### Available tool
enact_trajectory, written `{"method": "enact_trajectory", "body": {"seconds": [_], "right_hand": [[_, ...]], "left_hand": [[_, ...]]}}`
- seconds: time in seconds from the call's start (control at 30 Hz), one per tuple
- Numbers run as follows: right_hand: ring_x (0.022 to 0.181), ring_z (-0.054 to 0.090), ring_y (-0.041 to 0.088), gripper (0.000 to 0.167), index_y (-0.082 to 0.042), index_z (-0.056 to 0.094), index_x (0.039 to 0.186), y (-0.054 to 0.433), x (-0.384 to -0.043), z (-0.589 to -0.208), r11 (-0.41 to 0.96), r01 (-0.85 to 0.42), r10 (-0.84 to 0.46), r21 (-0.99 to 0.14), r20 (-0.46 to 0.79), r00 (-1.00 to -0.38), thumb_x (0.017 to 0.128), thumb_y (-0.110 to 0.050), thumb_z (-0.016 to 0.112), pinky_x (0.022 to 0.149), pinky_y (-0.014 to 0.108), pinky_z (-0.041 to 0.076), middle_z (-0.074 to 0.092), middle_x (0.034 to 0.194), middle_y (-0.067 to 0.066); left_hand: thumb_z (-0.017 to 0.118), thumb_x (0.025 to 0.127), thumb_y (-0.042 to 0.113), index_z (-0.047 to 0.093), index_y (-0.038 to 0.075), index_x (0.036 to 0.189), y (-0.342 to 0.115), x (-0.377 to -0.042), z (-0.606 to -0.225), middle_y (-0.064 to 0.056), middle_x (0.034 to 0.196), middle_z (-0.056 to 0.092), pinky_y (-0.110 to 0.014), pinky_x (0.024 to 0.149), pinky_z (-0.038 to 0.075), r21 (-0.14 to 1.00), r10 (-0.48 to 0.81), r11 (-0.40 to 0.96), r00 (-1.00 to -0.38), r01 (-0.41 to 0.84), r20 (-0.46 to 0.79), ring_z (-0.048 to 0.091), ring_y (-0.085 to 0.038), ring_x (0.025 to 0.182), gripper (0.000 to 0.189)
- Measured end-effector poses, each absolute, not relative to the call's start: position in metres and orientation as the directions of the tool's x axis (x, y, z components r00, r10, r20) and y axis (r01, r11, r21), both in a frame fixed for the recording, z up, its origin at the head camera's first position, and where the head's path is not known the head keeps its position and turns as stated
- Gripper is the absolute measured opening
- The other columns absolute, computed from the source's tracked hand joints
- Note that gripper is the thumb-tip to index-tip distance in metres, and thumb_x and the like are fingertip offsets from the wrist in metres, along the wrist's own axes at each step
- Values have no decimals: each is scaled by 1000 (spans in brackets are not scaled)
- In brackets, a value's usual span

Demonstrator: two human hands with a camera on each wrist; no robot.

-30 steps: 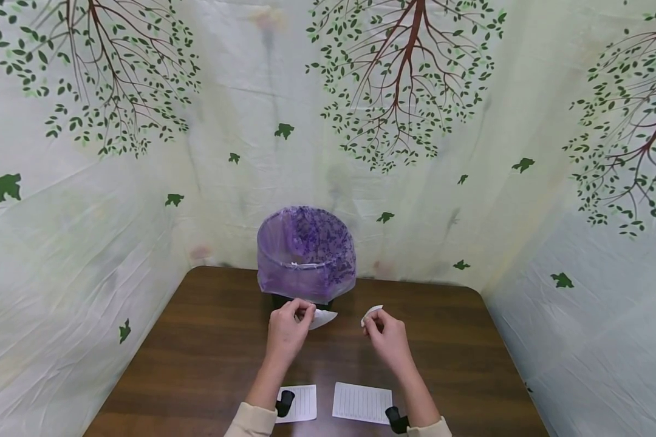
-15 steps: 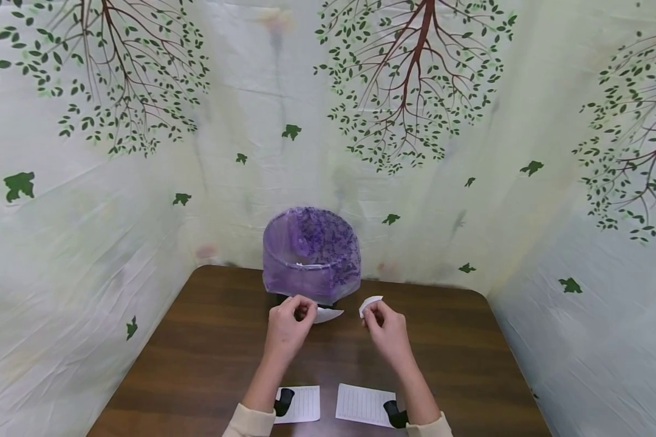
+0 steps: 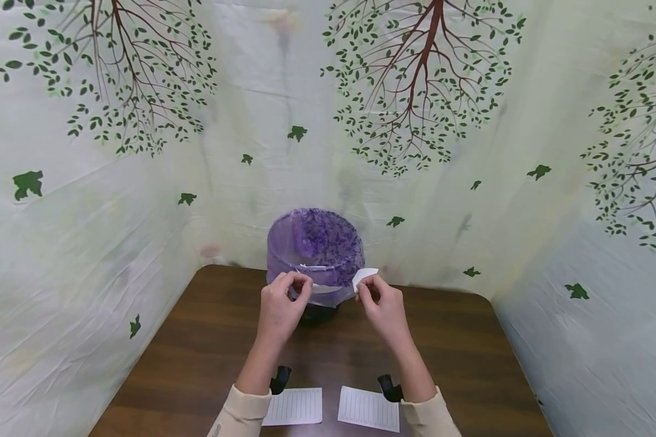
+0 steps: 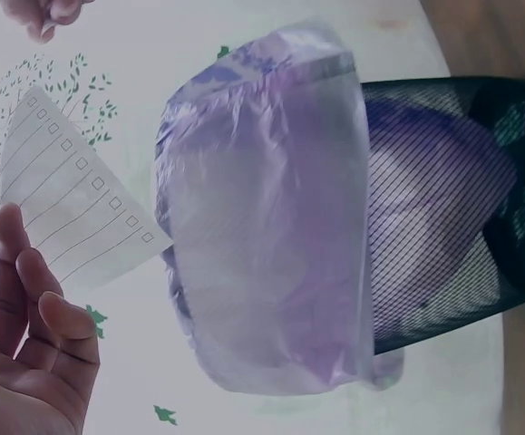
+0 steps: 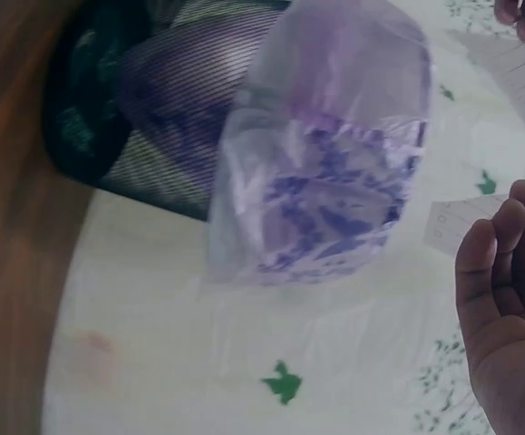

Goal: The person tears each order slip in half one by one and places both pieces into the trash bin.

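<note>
My left hand (image 3: 281, 306) pinches a torn piece of lined paper (image 4: 81, 190) with a row of small printed checkboxes along one edge. In my right hand (image 3: 382, 303) a smaller torn paper piece (image 3: 364, 277) is pinched between thumb and fingers; its checkboxes show in the right wrist view. Both hands are raised in front of the trash can (image 4: 434, 317), a dark mesh bin lined with a purple patterned bag (image 3: 336, 243). The left piece overlaps the front of the bag in the head view. Something white shows inside the bag's mouth.
Two lined checklist sheets (image 3: 295, 406) (image 3: 369, 409) lie near the front of the brown wooden table (image 3: 197, 358). Behind the bin hangs a pale curtain (image 3: 240, 212) printed with trees and green leaves. Black wrist camera mounts sit on both wrists.
Both hands have moved up and forward toward the bin with their paper pieces, which now stand higher, near the bag's front. The view has shifted slightly.
</note>
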State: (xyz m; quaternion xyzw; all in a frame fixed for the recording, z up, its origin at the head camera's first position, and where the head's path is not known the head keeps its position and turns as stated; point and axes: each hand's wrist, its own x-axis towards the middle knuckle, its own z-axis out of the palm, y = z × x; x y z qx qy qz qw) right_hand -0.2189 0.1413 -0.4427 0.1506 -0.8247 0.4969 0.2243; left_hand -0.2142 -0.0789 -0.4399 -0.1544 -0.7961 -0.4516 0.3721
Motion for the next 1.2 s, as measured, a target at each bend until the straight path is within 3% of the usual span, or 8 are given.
{"method": "enact_trajectory", "body": {"seconds": [0.23,0.43,0.83,1.2], "right_hand": [[60,57,8,11,-10,67,93,129,-234,-426,451,-520,-68,-726,553,-830,103,-6,66,57,23,46,72,75,7],[62,56,8,10,-10,67,96,118,-252,-416,443,-535,-113,-719,547,-829,105,-11,64,56,23,45,73,80,12],[63,54,13,10,-11,68,96,103,-279,-408,474,-483,-113,-736,494,-862,105,-15,65,60,25,43,72,79,5],[68,61,14,17,-7,69,102,99,-298,-418,461,-442,-156,-769,420,-894,107,-20,61,66,29,49,72,81,8]], "left_hand": [[77,95,7,76,5,90,-82,-231,-431,-7,79,72,-21,57,47,620,-111,534,-680,575,725,58,-16,63,6],[73,100,13,76,7,95,-84,-247,-424,-7,81,74,-23,60,48,652,-122,533,-714,539,690,61,-16,69,9],[69,104,16,76,5,101,-85,-266,-411,-11,87,74,-26,62,47,684,-135,529,-747,502,652,67,-23,77,13],[68,103,16,76,5,103,-85,-289,-422,-10,87,75,-34,71,52,705,-152,570,-788,423,596,68,-23,79,13]]}}
